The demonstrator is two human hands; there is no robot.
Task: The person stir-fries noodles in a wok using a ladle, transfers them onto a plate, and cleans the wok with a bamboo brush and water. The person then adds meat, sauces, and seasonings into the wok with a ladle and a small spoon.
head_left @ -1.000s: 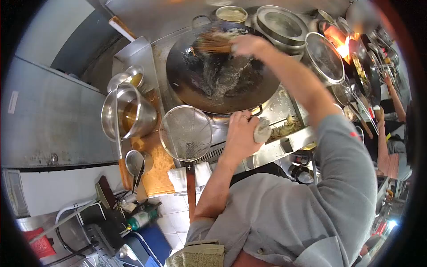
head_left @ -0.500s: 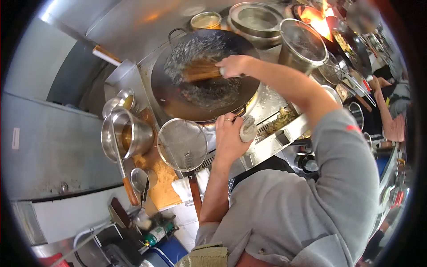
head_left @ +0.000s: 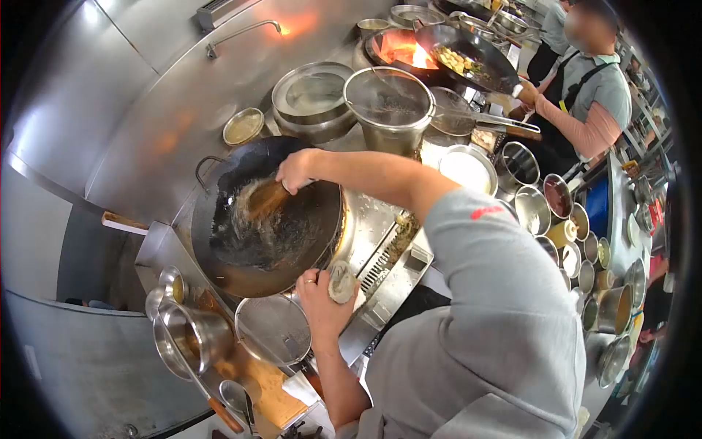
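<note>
A large dark wok (head_left: 219,271) sits on the stove with water swirling in it. My right hand (head_left: 296,171) grips a bamboo brush (head_left: 265,199), whose bristles are down in the water. At the wok's near rim, my left hand (head_left: 325,301) is closed around a bundled pale cloth (head_left: 341,282), close to the wok's handle. Just below the wok, a round mesh strainer (head_left: 273,329) lies near my left forearm.
Metal pots (head_left: 196,338) stand at the left. Beyond the wok are a lidded pot (head_left: 314,94) and a strainer over a pot (head_left: 389,102). At the upper right, a co-worker (head_left: 594,95) holds another wok (head_left: 475,58) beside open flames.
The view has swung right, showing more of the co-worker and the containers. My right hand has moved the brush through the water. My left hand stays at the near rim with the cloth.
</note>
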